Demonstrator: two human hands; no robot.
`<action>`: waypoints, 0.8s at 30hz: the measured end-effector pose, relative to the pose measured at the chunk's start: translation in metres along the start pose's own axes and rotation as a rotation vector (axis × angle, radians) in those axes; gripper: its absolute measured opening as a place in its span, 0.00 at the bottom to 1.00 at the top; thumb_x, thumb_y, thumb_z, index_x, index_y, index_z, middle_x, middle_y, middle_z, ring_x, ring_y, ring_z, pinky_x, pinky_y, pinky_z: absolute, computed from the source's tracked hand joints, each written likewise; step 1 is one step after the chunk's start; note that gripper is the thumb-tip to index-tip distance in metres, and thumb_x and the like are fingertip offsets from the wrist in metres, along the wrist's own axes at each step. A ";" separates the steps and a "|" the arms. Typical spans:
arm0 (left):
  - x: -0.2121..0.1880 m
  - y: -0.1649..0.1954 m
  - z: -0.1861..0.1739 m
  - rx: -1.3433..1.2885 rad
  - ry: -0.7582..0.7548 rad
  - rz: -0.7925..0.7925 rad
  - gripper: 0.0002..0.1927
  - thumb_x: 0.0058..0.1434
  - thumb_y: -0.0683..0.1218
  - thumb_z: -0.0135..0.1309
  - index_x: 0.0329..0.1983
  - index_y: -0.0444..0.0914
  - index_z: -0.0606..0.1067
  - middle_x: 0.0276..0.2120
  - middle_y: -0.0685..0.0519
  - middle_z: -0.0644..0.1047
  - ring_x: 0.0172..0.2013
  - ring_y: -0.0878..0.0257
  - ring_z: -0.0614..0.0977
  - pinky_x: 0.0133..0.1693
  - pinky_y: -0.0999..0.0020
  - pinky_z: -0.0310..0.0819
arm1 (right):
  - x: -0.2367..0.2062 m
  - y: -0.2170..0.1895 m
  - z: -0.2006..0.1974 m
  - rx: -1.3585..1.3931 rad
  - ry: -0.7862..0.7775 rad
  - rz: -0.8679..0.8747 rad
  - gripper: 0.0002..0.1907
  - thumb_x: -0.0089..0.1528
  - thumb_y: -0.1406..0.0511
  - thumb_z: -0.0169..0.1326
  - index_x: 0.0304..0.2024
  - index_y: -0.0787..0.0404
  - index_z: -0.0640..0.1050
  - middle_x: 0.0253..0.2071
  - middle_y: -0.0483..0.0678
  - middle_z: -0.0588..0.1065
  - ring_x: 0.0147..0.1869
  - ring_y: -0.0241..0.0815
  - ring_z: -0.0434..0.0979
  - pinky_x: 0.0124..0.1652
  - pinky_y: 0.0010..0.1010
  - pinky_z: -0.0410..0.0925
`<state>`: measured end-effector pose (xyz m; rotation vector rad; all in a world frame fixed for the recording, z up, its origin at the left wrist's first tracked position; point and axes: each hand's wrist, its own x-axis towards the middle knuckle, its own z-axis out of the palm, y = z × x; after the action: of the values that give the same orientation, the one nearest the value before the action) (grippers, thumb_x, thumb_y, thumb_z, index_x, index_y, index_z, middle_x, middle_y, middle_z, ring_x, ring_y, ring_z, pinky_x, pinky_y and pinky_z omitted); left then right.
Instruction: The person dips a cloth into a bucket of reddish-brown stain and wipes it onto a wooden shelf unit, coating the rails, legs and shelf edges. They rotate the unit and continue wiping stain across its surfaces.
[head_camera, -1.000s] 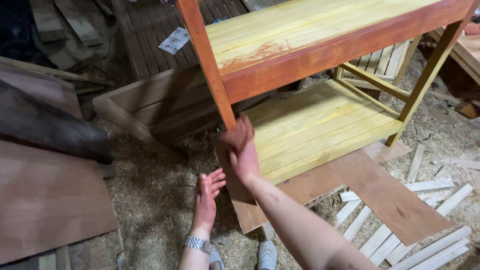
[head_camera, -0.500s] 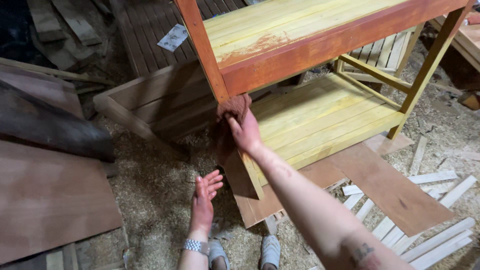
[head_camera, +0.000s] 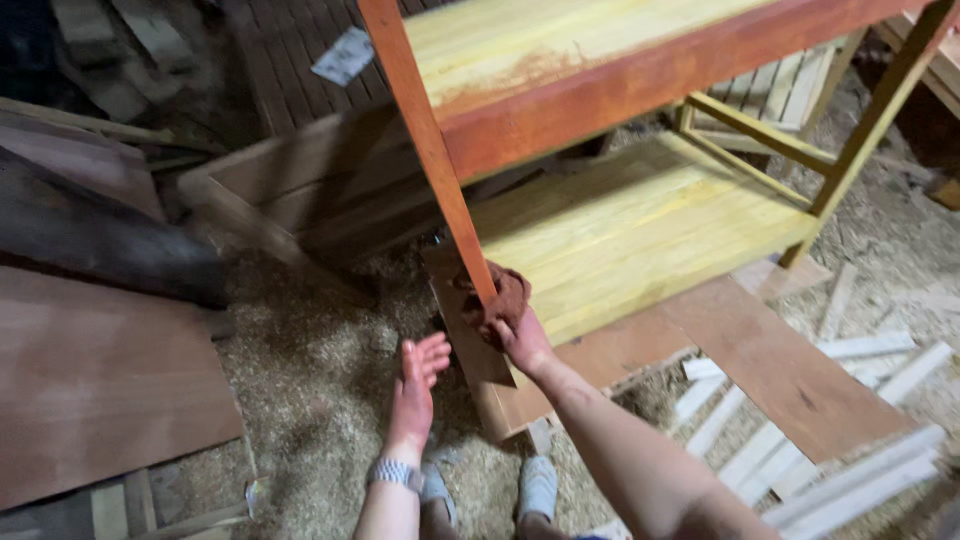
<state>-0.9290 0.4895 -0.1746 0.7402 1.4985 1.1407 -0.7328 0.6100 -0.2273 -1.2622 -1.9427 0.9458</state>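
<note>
From my view looking down, my right hand (head_camera: 520, 335) has its grip clenched on a reddish-brown rag (head_camera: 497, 300), which is pressed against the lower end of the front leg (head_camera: 430, 150) of a wooden shelving unit; the rag wraps the leg just above where it meets the board (head_camera: 560, 370) lying on the floor. My left hand (head_camera: 415, 385) hangs free beside it, fingers spread and released, holding nothing, with a metal watch band (head_camera: 393, 472) at the wrist. The leg and the front rail (head_camera: 660, 85) are stained a red-orange, while the upper shelf (head_camera: 560, 40) and the lower shelf (head_camera: 640, 225) are a pale yellow-green wood; the far legs (head_camera: 880, 110) look unstained. A red smear shows on the upper shelf near the rail. The only label-like thing I can see is a small light-coloured rectangular card or paper (head_camera: 343, 55) lying tilted on dark slats at the top left; its markings are too blurred to make out. The floor is covered in sawdust (head_camera: 300, 370), with dark panels (head_camera: 100, 370) to the left and pale short wood strips (head_camera: 830, 440) scattered at the right. My light shoes (head_camera: 538, 487) show at the bottom edge.
</note>
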 end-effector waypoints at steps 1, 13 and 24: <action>0.004 -0.003 0.006 -0.034 0.007 -0.003 0.43 0.67 0.72 0.20 0.66 0.42 0.73 0.60 0.48 0.78 0.59 0.55 0.78 0.63 0.56 0.62 | 0.003 0.001 0.000 0.001 -0.017 -0.048 0.16 0.65 0.66 0.55 0.56 0.57 0.76 0.57 0.56 0.77 0.64 0.58 0.75 0.61 0.42 0.68; 0.032 -0.024 0.046 -0.054 -0.041 -0.025 0.44 0.66 0.73 0.22 0.66 0.43 0.73 0.60 0.48 0.78 0.61 0.54 0.77 0.64 0.53 0.60 | 0.047 -0.042 -0.016 -0.017 0.117 -0.121 0.21 0.64 0.64 0.60 0.59 0.58 0.75 0.57 0.58 0.77 0.64 0.60 0.74 0.61 0.42 0.68; -0.005 -0.032 0.027 -0.034 -0.041 -0.092 0.45 0.65 0.74 0.21 0.65 0.43 0.73 0.61 0.49 0.78 0.62 0.55 0.76 0.65 0.53 0.58 | -0.037 0.030 -0.017 -0.292 -0.095 0.323 0.28 0.60 0.65 0.57 0.64 0.49 0.68 0.58 0.57 0.75 0.61 0.56 0.73 0.59 0.57 0.64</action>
<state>-0.8977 0.4809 -0.2014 0.6605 1.4606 1.0736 -0.6917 0.5877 -0.2477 -1.7683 -2.0427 0.9107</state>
